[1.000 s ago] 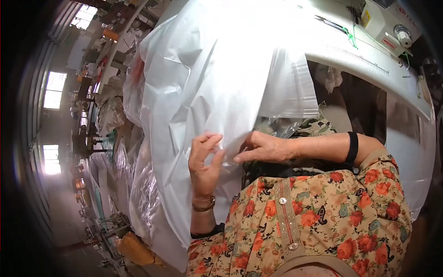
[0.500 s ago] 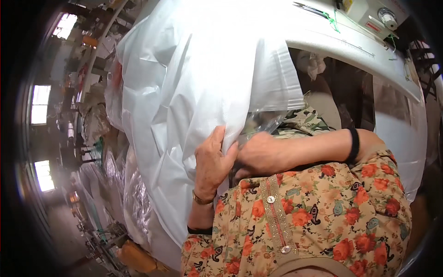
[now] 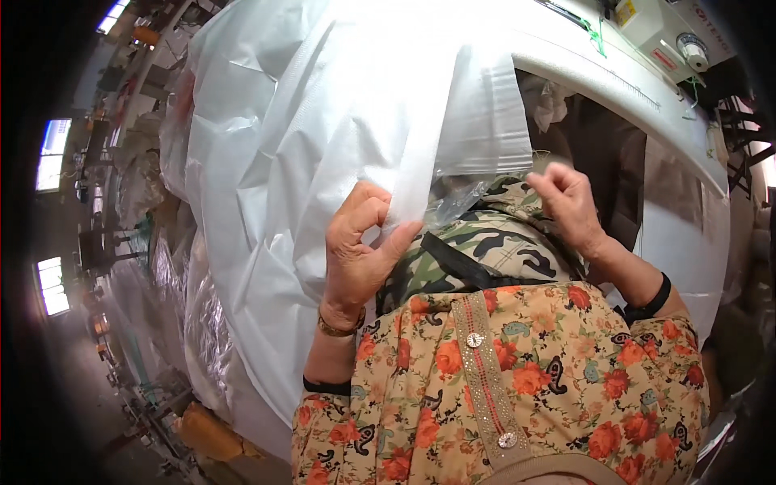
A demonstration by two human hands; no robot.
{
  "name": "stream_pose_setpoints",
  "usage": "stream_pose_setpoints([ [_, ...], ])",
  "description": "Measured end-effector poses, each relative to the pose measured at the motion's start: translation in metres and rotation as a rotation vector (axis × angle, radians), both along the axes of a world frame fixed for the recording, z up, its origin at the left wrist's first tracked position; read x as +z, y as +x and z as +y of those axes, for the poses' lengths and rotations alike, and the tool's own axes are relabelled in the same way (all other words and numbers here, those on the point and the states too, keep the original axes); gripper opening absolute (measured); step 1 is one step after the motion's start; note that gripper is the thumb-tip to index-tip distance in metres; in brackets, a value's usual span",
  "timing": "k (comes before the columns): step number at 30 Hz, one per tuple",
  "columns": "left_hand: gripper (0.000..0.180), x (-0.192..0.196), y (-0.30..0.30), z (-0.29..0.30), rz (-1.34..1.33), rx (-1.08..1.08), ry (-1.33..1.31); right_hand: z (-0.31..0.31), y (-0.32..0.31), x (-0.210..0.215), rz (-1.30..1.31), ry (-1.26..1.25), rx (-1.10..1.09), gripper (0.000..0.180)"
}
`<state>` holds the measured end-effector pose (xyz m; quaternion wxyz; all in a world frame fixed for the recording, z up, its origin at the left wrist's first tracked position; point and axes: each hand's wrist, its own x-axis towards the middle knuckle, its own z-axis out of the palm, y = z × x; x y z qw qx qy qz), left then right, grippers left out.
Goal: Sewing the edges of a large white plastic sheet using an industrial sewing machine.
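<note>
A large sheet of white, plastic-looking fabric [image 3: 283, 178] drapes from the worktable down across my left side. My left hand [image 3: 362, 242] pinches the near corner of its folded edge between thumb and fingers. To the right of that edge hangs a translucent strip of the same sort [image 3: 485, 121], with clear crinkled film [image 3: 461, 204] below it. My right hand [image 3: 567, 202] is raised over my right thigh, apart from the fabric. Its fingers are curled closed and slightly blurred; whatever they hold, if anything, cannot be made out.
A white sewing machine [image 3: 659, 44] stands at the far right on a white table [image 3: 582, 71] with a printed scale. Green thread [image 3: 596, 39] and a dark slim tool [image 3: 562, 11] lie beside it. Crumpled clear plastic [image 3: 206, 323] and an orange-brown object [image 3: 208, 432] are at left.
My right hand has pulled away from beside the left hand, moving right and up. My left hand keeps its pinch on the fabric edge. The view has shifted slightly.
</note>
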<state>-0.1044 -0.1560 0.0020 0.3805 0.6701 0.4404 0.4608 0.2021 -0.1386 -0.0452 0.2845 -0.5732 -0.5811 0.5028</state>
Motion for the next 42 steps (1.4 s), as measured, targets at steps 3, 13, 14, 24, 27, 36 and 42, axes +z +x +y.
stream_pose_setpoints([
  [3,0.015,0.006,-0.001,-0.003,-0.033,-0.008,-0.123,0.002,0.011,-0.022,0.192,-0.030,-0.305,0.017],
  [13,0.013,0.009,-0.010,-0.010,0.057,0.101,-0.263,0.016,0.096,-0.050,0.267,0.065,-0.221,0.014],
  [14,0.013,0.009,-0.010,-0.011,0.054,0.096,-0.263,0.020,0.125,-0.052,0.196,-0.045,-0.218,0.015],
  [24,0.022,0.040,-0.001,-0.018,0.208,0.024,-0.100,0.016,0.012,0.054,-0.005,0.221,0.171,0.027],
  [27,0.024,0.030,-0.007,-0.004,0.330,-0.050,-0.158,0.018,-0.050,0.055,0.253,0.079,0.592,0.032],
  [36,0.022,0.031,-0.028,-0.005,0.112,0.019,-0.421,0.014,-0.154,0.011,0.176,0.157,1.037,0.041],
  [42,0.026,0.026,-0.043,0.007,0.082,0.118,-0.399,0.006,-0.179,0.002,-0.188,0.406,0.981,0.021],
])
